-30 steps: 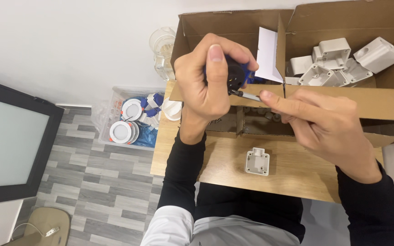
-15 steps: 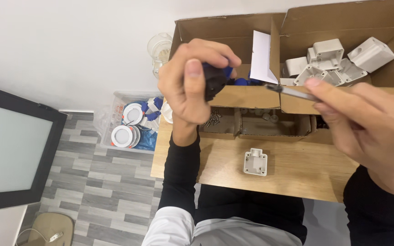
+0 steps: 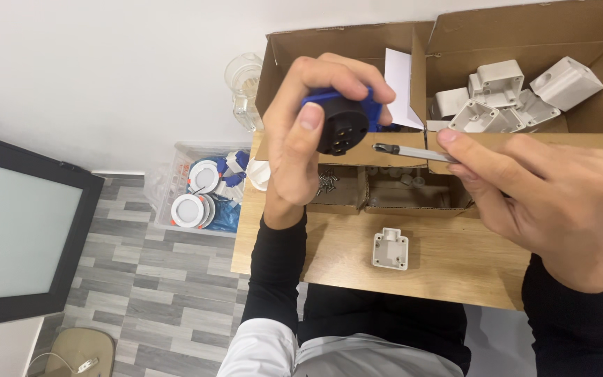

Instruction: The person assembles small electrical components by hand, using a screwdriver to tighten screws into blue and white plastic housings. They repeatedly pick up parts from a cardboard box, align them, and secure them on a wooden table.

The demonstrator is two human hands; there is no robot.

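Above the wooden tabletop (image 3: 448,269), your left hand (image 3: 308,132) is curled around a round black plastic socket with a blue housing (image 3: 343,122), thumb pressed on its near rim and fingers wrapped over the top, so the black face with its small holes is turned toward you. Your right hand (image 3: 546,195) pinches a slim metal screwdriver (image 3: 406,151) between thumb and fingertips, the shaft lying almost level and its tip pointing left, just beside the socket but not touching it.

Below both hands, near the front edge of the tabletop, a small white plastic box piece (image 3: 391,249) lies flat by itself. Toward the back edge, a low open cardboard tray (image 3: 413,192) holds a cluster of small dark screws (image 3: 328,181) in its left compartment. Behind it, a large open cardboard box (image 3: 525,42) carries several white plastic junction housings (image 3: 504,98) in its right half and a white sheet of paper (image 3: 399,84) standing against the divider.

Off the tabletop's left edge, a clear plastic jug (image 3: 244,91) stands by the wall, and a clear bin (image 3: 204,195) on the grey plank floor holds round white light fittings. A dark-framed panel (image 3: 15,230) leans at the far left.
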